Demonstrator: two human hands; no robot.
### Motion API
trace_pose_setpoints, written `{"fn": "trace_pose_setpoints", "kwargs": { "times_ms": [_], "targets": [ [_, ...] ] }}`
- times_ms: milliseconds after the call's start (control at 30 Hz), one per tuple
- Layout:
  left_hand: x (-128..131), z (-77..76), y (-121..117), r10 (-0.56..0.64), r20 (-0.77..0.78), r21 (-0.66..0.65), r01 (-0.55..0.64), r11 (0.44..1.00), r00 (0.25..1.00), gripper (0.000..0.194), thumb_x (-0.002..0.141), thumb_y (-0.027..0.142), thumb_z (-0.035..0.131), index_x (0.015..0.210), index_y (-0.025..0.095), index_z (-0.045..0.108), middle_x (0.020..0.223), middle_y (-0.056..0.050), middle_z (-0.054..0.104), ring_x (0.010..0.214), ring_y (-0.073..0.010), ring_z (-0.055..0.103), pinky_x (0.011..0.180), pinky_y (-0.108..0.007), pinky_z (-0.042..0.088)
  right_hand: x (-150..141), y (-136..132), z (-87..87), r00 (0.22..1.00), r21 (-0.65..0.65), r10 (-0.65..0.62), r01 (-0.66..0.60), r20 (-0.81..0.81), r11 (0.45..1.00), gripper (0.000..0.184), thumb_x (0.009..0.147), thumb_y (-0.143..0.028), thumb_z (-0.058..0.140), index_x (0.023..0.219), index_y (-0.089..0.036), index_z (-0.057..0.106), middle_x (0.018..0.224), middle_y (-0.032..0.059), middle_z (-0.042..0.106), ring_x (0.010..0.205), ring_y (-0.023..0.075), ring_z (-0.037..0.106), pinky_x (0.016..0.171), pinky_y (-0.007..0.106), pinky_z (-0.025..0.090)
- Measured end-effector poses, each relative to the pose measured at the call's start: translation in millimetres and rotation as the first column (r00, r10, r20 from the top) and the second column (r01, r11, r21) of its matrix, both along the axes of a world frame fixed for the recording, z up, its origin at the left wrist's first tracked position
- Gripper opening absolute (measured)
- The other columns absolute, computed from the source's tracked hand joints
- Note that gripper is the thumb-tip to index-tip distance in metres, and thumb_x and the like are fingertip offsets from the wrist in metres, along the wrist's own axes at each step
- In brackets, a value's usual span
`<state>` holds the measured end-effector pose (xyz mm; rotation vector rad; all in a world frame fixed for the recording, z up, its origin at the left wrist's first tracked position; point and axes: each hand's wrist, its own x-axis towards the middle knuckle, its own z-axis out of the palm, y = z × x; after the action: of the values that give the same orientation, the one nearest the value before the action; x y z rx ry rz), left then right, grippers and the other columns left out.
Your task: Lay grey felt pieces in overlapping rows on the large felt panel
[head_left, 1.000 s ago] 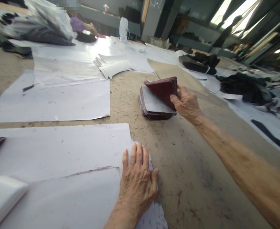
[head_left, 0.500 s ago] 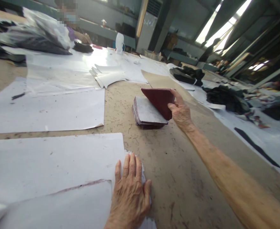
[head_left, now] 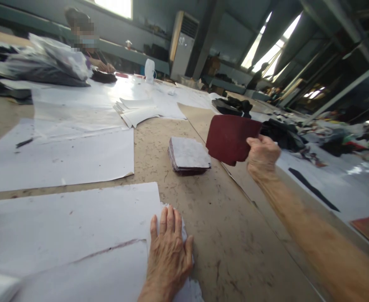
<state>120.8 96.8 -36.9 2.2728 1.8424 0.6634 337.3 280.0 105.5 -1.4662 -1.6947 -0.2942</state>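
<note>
My right hand (head_left: 263,154) pinches a dark red leather piece (head_left: 230,138) by its right edge, holding it up over the table with its red face towards me. To its left stands a squarish stack of pieces (head_left: 190,153), pale on top with dark red edges, apart from the lifted piece. My left hand (head_left: 170,247) lies flat, fingers stretched out, on the right edge of the white paper sheets (head_left: 109,218) at the near side. Nothing shows in its fingers.
Another paper sheet (head_left: 61,155) bears a dark strip (head_left: 24,142). Beyond are white paper pieces (head_left: 139,111), a plastic-wrapped bundle (head_left: 46,63) and a seated person (head_left: 87,46). Black material (head_left: 281,134) and a long black strip (head_left: 313,188) lie on the right.
My right hand has moved right, taking the dark red leather piece off the stack and turning its face towards me. My left hand stays on the paper. The view has shifted slightly.
</note>
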Motion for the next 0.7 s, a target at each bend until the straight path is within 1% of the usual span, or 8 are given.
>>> {"fn": "trace_pose_setpoints", "kwargs": {
  "times_ms": [100,200,267,333,400,467,567,700],
  "targets": [
    [0,0.0,-1,-0.005,0.014,0.0,0.005,1.0,1.0,0.053,0.083,0.04,0.037,0.124,0.007,0.045,0.133,-0.017,0.039,0.127,-0.028,0.03,0.104,-0.051,0.022,3,-77,22.1,0.954,0.121,-0.297,0.289,0.047,0.95,0.034,0.083,-0.036,0.038,0.11,-0.026,0.057,0.081,0.0109,0.064,0.071,0.0293,0.06,0.055,0.04,0.044],
    [0,-2.3,-2,-0.003,0.002,0.021,0.003,1.0,1.0,0.051,0.084,0.037,0.037,0.123,0.006,0.045,0.134,-0.018,0.039,0.127,-0.0283,0.03,0.104,-0.051,0.022,-17,-163,-4.2,0.783,0.279,-0.433,0.338,0.447,0.899,0.049,0.08,-0.028,0.046,0.128,-0.023,0.045,0.082,0.0148,0.066,0.055,0.0299,0.059,0.041,0.039,0.04],
    [0,-4.0,-2,-0.005,-0.023,0.051,0.007,0.999,1.0,0.049,0.085,0.034,0.036,0.123,0.005,0.045,0.133,-0.02,0.039,0.126,-0.0288,0.03,0.102,-0.052,0.023,-39,-209,-43.0,0.72,0.108,-0.116,0.057,0.684,0.992,0.058,0.078,-0.013,0.041,0.135,-0.016,0.033,0.088,0.0169,0.066,0.064,0.0266,0.063,0.039,0.032,0.044],
    [-1,-4.8,-3,-0.007,-0.047,0.075,0.011,0.997,0.999,0.047,0.085,0.032,0.035,0.123,0.005,0.045,0.133,-0.02,0.038,0.125,-0.0293,0.032,0.101,-0.052,0.024,-59,-239,-80.5,0.661,-0.109,0.201,-0.178,0.723,0.978,0.052,0.075,-0.002,0.028,0.124,-0.008,0.047,0.077,0.0157,0.066,0.06,0.0216,0.063,0.043,0.029,0.047],
    [-1,-4.4,-3,-0.005,-0.053,0.083,0.009,0.997,0.999,0.046,0.086,0.032,0.034,0.122,0.006,0.045,0.133,-0.02,0.038,0.125,-0.0291,0.033,0.101,-0.052,0.025,-68,-250,-101.5,0.638,-0.198,0.241,-0.139,0.731,0.97,0.042,0.075,-0.001,0.03,0.107,-0.003,0.058,0.075,0.0165,0.066,0.057,0.0186,0.062,0.044,0.026,0.048],
    [-1,-3.4,-4,-0.009,-0.048,0.086,0.013,0.996,0.999,0.045,0.086,0.032,0.034,0.122,0.007,0.046,0.134,-0.02,0.038,0.125,-0.029,0.034,0.101,-0.052,0.025,-65,-248,-100.4,0.683,-0.152,0.148,-0.055,0.716,0.987,0.035,0.077,-0.002,0.033,0.099,-0.002,0.06,0.082,0.0183,0.066,0.068,0.0197,0.064,0.054,0.026,0.051],
    [-1,-2.6,-5,-0.01,-0.047,0.084,0.014,0.996,0.999,0.045,0.086,0.032,0.035,0.122,0.007,0.045,0.134,-0.02,0.038,0.124,-0.0291,0.034,0.101,-0.051,0.026,-49,-237,-70.4,0.751,-0.018,-0.069,0.107,0.656,0.994,0.029,0.081,-0.01,0.037,0.102,-0.005,0.058,0.073,0.0118,0.067,0.057,0.0172,0.062,0.047,0.025,0.048],
    [-2,-5.4,-2,-0.003,-0.017,0.081,0.004,0.997,1.0,0.044,0.086,0.033,0.035,0.121,0.008,0.046,0.133,-0.019,0.038,0.124,-0.0288,0.034,0.101,-0.052,0.025,-45,-240,-42.0,0.657,0.196,-0.365,0.318,0.66,0.928,0.029,0.08,-0.017,0.047,0.103,-0.002,0.056,0.063,0.0113,0.064,0.041,0.0183,0.054,0.036,0.029,0.039]
  ]
}}
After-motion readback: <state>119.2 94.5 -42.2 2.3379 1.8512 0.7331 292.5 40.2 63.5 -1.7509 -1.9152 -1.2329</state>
